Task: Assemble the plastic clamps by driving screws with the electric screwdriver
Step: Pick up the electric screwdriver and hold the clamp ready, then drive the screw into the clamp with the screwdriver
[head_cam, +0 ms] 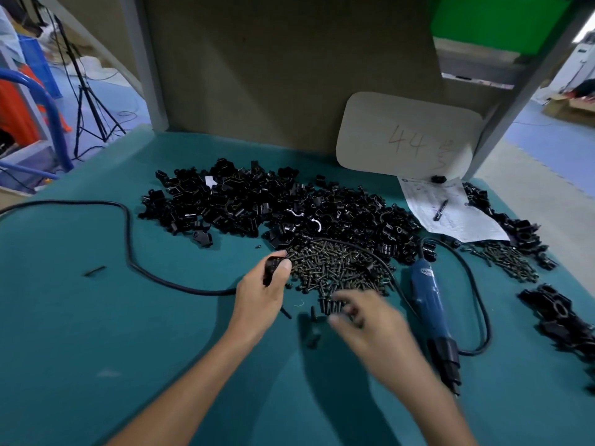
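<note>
Right hand [370, 323] blurred above screw pile [335, 268], grip unclear; I'd pick single screw. My left hand [260, 294] grips clamp [273, 268], hole best upward.

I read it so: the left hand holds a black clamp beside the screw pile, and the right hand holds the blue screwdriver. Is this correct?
Not fully. The head view shows the blue screwdriver lying on the green table, held by no hand; the blurred right hand is at the screw pile. The left hand does hold a black clamp beside that pile.
</note>
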### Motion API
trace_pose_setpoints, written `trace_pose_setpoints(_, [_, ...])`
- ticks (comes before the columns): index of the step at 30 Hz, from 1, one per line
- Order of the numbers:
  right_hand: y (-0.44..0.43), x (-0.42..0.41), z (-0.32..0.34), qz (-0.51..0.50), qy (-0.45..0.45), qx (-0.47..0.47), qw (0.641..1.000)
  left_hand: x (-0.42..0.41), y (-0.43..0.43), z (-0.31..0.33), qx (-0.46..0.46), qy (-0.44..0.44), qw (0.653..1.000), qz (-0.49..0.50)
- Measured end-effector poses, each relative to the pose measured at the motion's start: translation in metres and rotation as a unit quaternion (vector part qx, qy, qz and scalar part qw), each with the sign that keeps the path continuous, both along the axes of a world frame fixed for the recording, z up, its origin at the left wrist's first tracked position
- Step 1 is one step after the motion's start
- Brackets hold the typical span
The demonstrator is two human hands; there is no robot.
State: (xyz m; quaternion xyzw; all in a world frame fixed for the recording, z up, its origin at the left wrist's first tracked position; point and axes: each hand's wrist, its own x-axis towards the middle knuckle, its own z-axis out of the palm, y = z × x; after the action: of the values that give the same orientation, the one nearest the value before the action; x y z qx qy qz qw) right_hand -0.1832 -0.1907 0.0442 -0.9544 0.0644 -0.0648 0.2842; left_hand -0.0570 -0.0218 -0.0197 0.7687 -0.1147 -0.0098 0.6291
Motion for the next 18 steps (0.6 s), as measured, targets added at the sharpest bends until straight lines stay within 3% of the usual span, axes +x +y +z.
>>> trace_pose_setpoints(2, [0.024,0.005,-0.013,0.07,0.062,-0.028,0.995,0.0,0.001,-0.002,0.016,-0.013,1.0,-0.003])
trace_pose_setpoints(4, [0.036,0.008,-0.024,0.079,0.089,-0.064,0.991,0.0,0.0,-0.003,0.021,-0.014,1.0,-0.006])
trace_pose_setpoints(14, [0.018,0.001,-0.035,0.021,0.051,-0.097,0.994,-0.009,-0.003,0.0,0.103,-0.051,0.992,-0.041])
trace_pose_setpoints(16, [0.017,-0.001,-0.036,0.007,0.032,-0.057,0.998,-0.009,-0.004,0.001,0.114,-0.064,0.991,-0.037])
trace_pose_setpoints(18, [0.012,0.004,-0.033,-0.026,-0.006,0.058,0.998,-0.008,-0.005,0.002,0.128,-0.079,0.989,-0.011])
